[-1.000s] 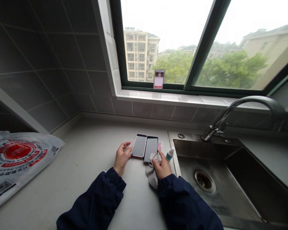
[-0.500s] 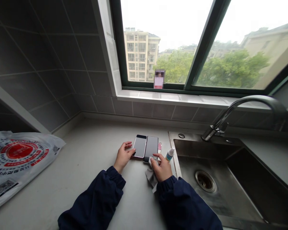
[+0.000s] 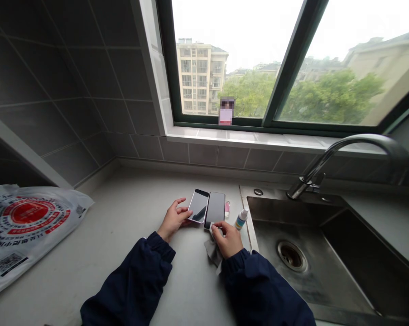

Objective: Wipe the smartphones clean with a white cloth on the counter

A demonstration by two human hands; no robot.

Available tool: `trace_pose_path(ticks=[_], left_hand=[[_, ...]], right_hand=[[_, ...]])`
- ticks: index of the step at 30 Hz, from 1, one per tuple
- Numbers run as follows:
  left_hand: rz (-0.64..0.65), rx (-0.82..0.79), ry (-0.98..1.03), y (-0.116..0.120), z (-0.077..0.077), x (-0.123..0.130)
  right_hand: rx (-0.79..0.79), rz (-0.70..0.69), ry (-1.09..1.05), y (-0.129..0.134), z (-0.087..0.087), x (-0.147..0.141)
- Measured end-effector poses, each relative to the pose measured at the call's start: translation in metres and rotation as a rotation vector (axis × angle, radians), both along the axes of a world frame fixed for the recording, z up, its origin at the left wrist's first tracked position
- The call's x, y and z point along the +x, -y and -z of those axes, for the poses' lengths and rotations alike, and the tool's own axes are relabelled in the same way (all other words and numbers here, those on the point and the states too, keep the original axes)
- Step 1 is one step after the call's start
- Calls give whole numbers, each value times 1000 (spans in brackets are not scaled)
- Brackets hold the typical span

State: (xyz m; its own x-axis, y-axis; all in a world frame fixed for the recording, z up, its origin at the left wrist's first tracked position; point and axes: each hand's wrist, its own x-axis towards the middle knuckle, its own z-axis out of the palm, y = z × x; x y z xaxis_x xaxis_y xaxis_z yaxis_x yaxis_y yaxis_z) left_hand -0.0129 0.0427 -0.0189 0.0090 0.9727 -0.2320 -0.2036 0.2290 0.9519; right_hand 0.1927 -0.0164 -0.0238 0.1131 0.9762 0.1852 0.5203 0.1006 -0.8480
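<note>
My left hand [image 3: 172, 221] grips the left edge of a smartphone [image 3: 198, 206], thumb on the front and fingers partly behind it. That phone is tilted, its left side raised a little. Against its right side lies a second smartphone [image 3: 215, 209], dark screen up. My right hand [image 3: 228, 240] is closed on a crumpled grey cloth [image 3: 212, 251] near that second phone's lower end; the hand hides part of the cloth. Just beyond my right knuckles stands a small white-capped bottle [image 3: 241, 219]. A pink and clear flat item [image 3: 227, 208] shows beside the second phone.
To the right is a steel sink [image 3: 313, 235] with a curved tap [image 3: 329, 156]. A printed plastic bag [image 3: 31, 226] lies on the left of the pale counter [image 3: 122, 199]. Behind the counter rise a tiled wall and a window [image 3: 231, 59].
The left phone has been tipped up at its left side, and its reflection has shifted. My right index finger has drawn in, closing onto the cloth.
</note>
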Motion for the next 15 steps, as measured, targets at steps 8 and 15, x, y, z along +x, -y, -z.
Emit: trace_pose_path(ticks=[8, 15], left_hand=[[-71, -3, 105, 2, -1, -3], [-5, 10, 249, 6, -9, 1]], right_hand=[[-4, -32, -24, -1, 0, 1], [-2, -57, -40, 1, -8, 2]])
